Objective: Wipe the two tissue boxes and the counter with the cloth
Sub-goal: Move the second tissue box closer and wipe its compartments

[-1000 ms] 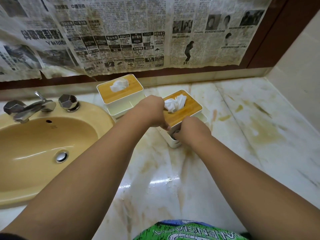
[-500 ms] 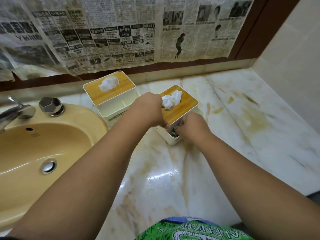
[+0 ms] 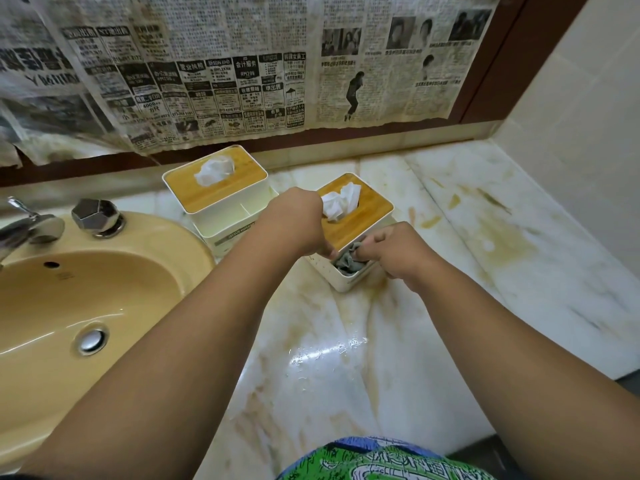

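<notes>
Pinching crumpled grey cloth (image 3: pixel 348 262) with right hand (image 3: pixel 398 252) inside white bamboo-lidded tissue box (image 3: pixel 363 216); left hand (image 3: pixel 298 225) beside it, closed on lid edge.

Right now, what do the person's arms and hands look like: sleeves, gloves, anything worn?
Both forearms are bare to the frame edge: no sleeves in view. The left hand and right hand have no gloves, and no rings, watch or bands are visible. A green, white and blue patterned garment shows at the bottom edge.
</notes>
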